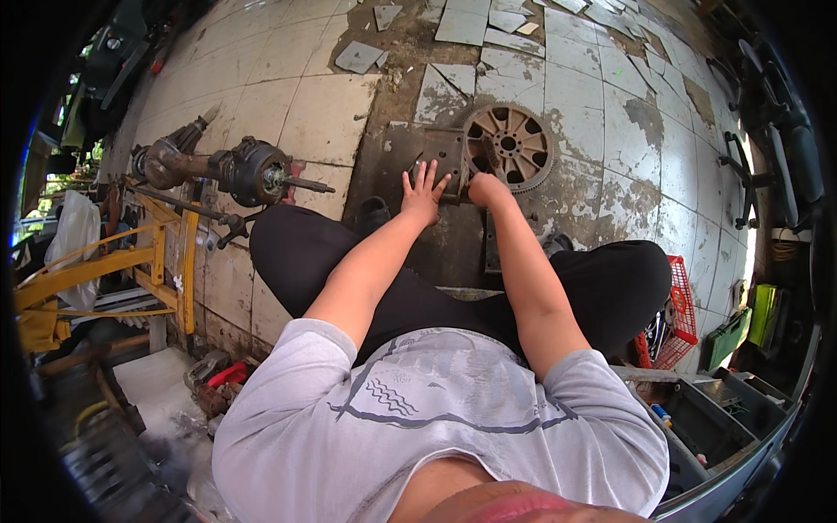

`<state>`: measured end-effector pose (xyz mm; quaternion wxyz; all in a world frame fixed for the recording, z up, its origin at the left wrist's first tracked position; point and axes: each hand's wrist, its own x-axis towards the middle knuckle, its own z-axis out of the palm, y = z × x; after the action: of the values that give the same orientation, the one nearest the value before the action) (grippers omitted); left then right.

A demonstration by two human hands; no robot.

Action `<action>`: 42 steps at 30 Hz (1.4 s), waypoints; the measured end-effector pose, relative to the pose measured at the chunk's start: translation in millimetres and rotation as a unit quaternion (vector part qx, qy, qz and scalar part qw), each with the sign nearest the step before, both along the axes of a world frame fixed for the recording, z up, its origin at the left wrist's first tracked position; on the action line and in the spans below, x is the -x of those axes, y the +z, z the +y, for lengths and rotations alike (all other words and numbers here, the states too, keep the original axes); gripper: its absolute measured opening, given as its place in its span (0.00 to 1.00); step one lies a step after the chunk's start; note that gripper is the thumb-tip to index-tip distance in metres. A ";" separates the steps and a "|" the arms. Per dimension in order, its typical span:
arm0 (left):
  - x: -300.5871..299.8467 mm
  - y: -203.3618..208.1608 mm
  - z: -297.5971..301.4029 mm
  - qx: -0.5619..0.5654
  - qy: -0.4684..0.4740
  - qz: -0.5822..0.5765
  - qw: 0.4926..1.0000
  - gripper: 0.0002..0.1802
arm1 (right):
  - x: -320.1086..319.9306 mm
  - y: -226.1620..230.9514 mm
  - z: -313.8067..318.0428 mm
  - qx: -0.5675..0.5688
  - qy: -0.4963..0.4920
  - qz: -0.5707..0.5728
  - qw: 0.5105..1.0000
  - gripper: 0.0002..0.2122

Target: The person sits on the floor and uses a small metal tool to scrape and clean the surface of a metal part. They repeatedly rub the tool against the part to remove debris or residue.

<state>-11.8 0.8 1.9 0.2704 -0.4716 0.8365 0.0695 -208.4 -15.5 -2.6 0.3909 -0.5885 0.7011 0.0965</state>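
My left hand (423, 195) has its fingers spread and lies on or just over a dark metal plate (443, 142) with holes in it. Close to the plate's right edge my right hand (491, 191) is closed like a fist. What it grips, if anything, is hidden under the fingers. Just beyond that hand is a large rusty toothed wheel (514, 131) with spokes and a ring of bolt holes at its hub. Its lower left rim meets the plate's right side.
A greasy axle housing (187, 164) with a protruding shaft is at the left, near a yellow metal frame (157, 257). Broken tiles (359, 57) litter the far floor. At the right are a red plastic basket (680, 318) and an open grey toolbox (711, 423).
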 end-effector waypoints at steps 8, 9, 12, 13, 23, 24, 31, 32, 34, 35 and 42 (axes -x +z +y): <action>5.9 9.3 0.3 -0.001 -0.006 0.018 1.000 0.64 | 10.5 -38.2 4.6 0.036 -0.021 -0.031 0.999 0.16; -0.6 5.3 1.3 0.004 -0.001 0.010 1.000 0.64 | 6.4 -16.8 -5.3 -0.023 0.014 -0.001 1.000 0.16; -8.3 -1.7 3.0 0.011 0.006 0.006 1.000 0.64 | 3.5 -14.7 -11.6 -0.009 0.005 -0.022 1.000 0.15; -11.1 -3.0 5.1 0.005 0.009 0.013 1.000 0.64 | -2.0 -17.7 -3.8 0.022 -0.001 -0.032 0.999 0.15; -3.9 -3.4 2.8 0.000 0.004 0.027 1.000 0.65 | 12.6 -3.7 -1.3 0.048 -0.020 -0.052 0.997 0.16; -3.2 -2.3 1.8 0.007 0.002 0.024 1.000 0.64 | 12.3 -6.4 0.6 0.051 -0.025 -0.053 0.997 0.16; 6.4 7.9 -0.7 -0.002 -0.006 0.014 1.000 0.60 | 14.7 -23.8 -4.3 0.032 0.026 -0.019 0.999 0.17; 1.1 7.2 0.7 -0.011 0.003 0.015 1.000 0.60 | 4.4 -26.1 3.6 0.031 0.049 -0.037 0.998 0.18; -5.4 4.0 3.3 -0.010 0.010 0.011 1.000 0.62 | -6.8 -18.4 5.8 0.006 0.018 -0.025 1.000 0.18; -9.5 1.6 3.8 -0.009 0.013 0.009 1.000 0.64 | -8.5 -10.0 1.1 -0.001 0.020 -0.016 1.000 0.18; -7.7 -2.1 4.5 0.014 -0.001 0.003 1.000 0.63 | -15.4 1.5 14.5 0.002 0.005 -0.018 1.000 0.18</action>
<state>-4.1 5.3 -0.2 0.2615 -0.4746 0.8384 0.0594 -193.1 -1.1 -1.0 0.4016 -0.5947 0.6910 0.0867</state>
